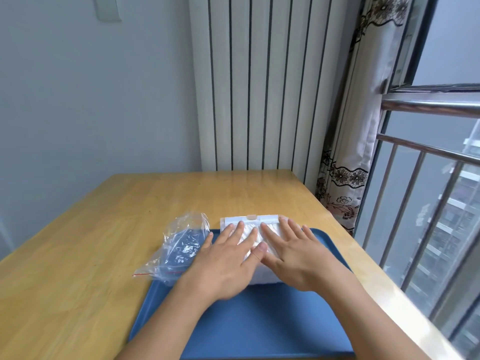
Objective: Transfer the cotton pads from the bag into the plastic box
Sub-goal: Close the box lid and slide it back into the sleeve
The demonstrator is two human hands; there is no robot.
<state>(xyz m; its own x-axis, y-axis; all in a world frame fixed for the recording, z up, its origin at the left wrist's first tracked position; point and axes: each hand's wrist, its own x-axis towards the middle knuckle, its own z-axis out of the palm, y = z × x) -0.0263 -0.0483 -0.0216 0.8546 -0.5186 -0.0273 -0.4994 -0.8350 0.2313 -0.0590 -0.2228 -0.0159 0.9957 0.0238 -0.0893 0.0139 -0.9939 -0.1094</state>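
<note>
A white plastic box (262, 278) stands on a blue tray (259, 326), its far rim with a small clasp showing past my fingers. White cotton pads (250, 232) fill it and show between my fingers. My left hand (226, 261) lies flat on the left half of the box, fingers spread. My right hand (293, 253) lies flat on the right half, its thumb touching my left index finger. The clear plastic bag (181, 246) lies crumpled to the left, partly on the tray's corner. It looks empty.
The tray sits on a wooden table (78, 255) near its front right part. A white radiator (259, 81) stands behind the table. A patterned curtain (348, 157) and a window with metal railings (426, 203) run along the right edge.
</note>
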